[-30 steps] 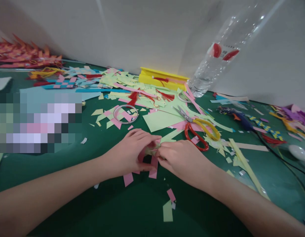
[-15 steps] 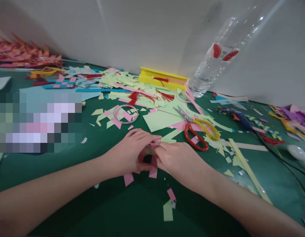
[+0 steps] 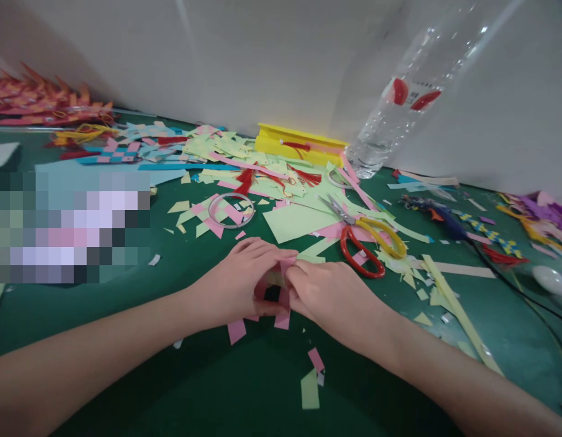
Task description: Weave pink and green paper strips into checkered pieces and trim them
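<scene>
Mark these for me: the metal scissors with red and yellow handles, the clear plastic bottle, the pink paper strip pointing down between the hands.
Metal scissors [image 3: 348, 219]: head view, near the pivot.
Clear plastic bottle [image 3: 413, 97]: head view, on the label.
Pink paper strip [image 3: 283, 320]: head view, on its lower end.

The left hand [image 3: 247, 276] and right hand [image 3: 338, 291] hold pink paper strips [image 3: 283, 315] over the green table [image 3: 208, 388]; red-and-yellow-handled scissors [image 3: 349, 220] lie just beyond the right hand, a clear bottle [image 3: 399, 121] farther back

The held paper [image 3: 283, 317] is pink and pale green, scissor handles [image 3: 368, 226] red and yellow, tabletop [image 3: 194, 388] green.
</scene>
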Motion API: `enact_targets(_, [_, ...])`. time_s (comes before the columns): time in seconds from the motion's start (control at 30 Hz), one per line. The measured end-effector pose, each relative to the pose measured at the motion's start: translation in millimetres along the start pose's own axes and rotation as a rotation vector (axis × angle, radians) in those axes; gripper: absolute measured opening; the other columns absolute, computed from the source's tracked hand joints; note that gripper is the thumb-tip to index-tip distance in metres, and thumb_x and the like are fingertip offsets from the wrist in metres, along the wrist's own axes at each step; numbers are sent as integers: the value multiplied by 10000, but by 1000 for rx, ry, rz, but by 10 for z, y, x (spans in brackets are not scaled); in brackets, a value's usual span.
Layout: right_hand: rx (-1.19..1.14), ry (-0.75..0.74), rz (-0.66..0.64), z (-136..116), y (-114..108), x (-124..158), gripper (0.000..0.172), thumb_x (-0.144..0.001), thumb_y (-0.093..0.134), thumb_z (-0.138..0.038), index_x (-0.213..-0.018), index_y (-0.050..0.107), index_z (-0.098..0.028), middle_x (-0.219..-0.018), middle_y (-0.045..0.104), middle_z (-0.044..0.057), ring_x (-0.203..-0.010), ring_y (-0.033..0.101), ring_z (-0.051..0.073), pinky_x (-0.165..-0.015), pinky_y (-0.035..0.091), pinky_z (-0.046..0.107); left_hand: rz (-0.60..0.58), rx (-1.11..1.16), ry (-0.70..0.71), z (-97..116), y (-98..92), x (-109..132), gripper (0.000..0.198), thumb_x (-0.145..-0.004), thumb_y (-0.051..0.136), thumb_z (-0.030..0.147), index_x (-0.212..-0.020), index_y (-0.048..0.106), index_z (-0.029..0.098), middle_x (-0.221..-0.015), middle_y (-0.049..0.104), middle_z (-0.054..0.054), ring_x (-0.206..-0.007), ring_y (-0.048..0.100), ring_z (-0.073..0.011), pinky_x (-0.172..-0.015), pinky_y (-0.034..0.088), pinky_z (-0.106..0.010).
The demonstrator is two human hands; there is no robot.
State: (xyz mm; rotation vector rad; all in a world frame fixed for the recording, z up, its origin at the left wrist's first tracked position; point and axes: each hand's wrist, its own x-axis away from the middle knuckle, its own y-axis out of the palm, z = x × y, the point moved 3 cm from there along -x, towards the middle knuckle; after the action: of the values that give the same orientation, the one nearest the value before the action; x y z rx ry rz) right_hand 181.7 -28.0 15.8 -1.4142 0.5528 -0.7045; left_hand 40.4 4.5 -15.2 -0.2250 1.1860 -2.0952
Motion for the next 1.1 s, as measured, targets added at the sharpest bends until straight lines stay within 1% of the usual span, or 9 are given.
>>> enact_targets(0.2, [-14,12,-19,12,-7,-1,161,-907,501,-210,-937,605,-92,-849,671,111,-675,631,162,-479,378,239,-11,-3,2,28,-18,-4,571,-663,774,382,-1137,490,239,-1203,606,-41,-1119,516,-246,-1013,301,-433])
enact_targets(0.4, [24,2,-6,12,-2,8,137,-889,527,-191,-946,609,-98,-866,678,105,-668,629,162,-461,364,239,-32,-19,-14,29,-16,-12,606,-668,770,393,-1175,477,235,-1170,615,-32,-1105,514,-239,-1004,315,-431])
enact_targets(0.53, [77,4,24,-4,-11,-5,88,-837,574,-146,-904,612,-104,-798,666,74,-605,617,168,-406,293,260,-36,-34,-24,43,-27,-17,596,-671,765,381,-1176,485,231,-1116,624,-37,-1073,531,-243,-1002,315,-440])
enact_targets(0.6, [115,5,29,-16,-10,-13,49,-794,597,-104,-840,611,-112,-729,644,53,-567,602,167,-388,242,265,-43,-38,-30,54,-34,-20,538,-662,770,389,-1109,520,225,-1079,627,-33,-1056,536,-244,-986,330,-439])
enact_targets(0.7, [193,-8,45,-37,-7,-12,109,-722,592,-17,-771,603,-114,-678,614,41,-518,573,153,-377,164,264,-48,-40,-34,66,-39,-25,449,-650,777,384,-993,544,212,-1051,625,-28,-1058,526,-244,-975,341,-433])
enact_targets(0.83, [268,5,144,-27,-21,17,166,-659,562,39,-724,583,-112,-626,576,27,-454,519,130,-381,98,268,-50,-41,-36,61,-30,-22,411,-651,775,371,-940,539,200,-999,619,-16,-1020,528,-233,-982,336,-440])
enact_targets(0.93, [236,8,205,33,-43,36,128,-683,574,-8,-684,561,-135,-607,559,11,-447,500,124,-383,108,263,-53,-47,-42,56,-25,-16,401,-657,766,397,-923,545,194,-966,614,-14,-1000,531,-233,-975,347,-437])
enact_targets(1.0, [194,66,277,126,-69,42,81,-731,577,-89,-680,556,-148,-593,555,0,-439,482,120,-388,141,256,-51,-53,-44,60,-30,-14,440,-683,743,405,-1016,545,196,-995,617,-23,-1011,537,-239,-979,348,-441])
enact_targets(1.1, [163,185,421,329,-75,47,116,-794,537,-191,-685,557,-156,-608,580,-1,-448,464,107,-404,191,249,-57,-62,-44,71,-40,-13,529,-742,692,342,-1210,483,211,-1112,611,-44,-1062,533,-245,-1006,327,-452])
